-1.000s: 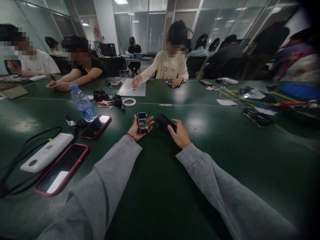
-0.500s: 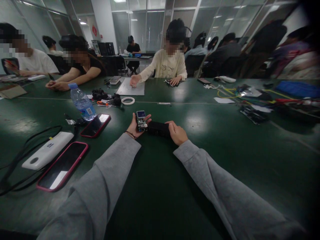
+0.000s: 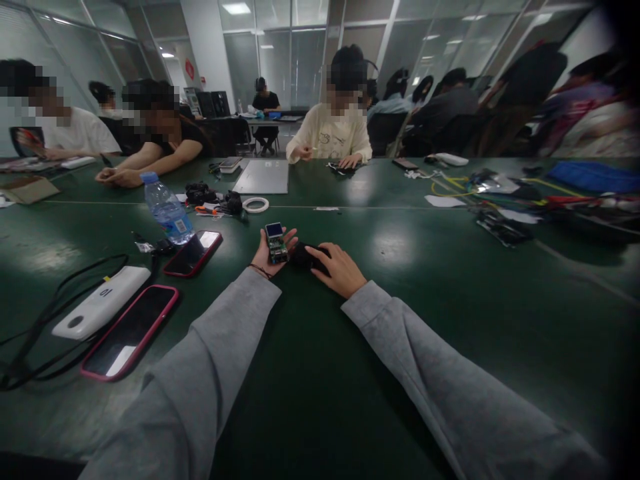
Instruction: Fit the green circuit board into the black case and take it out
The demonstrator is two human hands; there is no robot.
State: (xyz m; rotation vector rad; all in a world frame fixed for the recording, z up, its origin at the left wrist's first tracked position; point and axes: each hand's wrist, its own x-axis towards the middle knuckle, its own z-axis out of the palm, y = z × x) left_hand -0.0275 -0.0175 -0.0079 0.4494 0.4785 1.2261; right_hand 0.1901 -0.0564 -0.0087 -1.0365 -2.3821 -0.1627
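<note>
My left hand (image 3: 261, 259) is turned palm up and holds a small green circuit board with a little screen (image 3: 277, 248); its fingertips show past the board's right side. Just to the right, my right hand (image 3: 341, 269) is laid over a black oblong case (image 3: 301, 256) on or just above the table, fingers curled across its top. Most of the case is hidden under that hand. The board and the case's left end are very close together; whether they touch I cannot tell.
Left of my arms lie two red-edged phones (image 3: 131, 333) (image 3: 194, 253), a white device (image 3: 103, 303) with black cords and a water bottle (image 3: 167, 210). A tape roll (image 3: 255, 205) and a silver laptop (image 3: 263, 177) are farther off. Cables (image 3: 505, 227) clutter the right. People sit opposite.
My right hand has slid left from the end of the black case and now covers its top. My left hand with the board has shifted slightly left. The person opposite has drawn an arm back.
</note>
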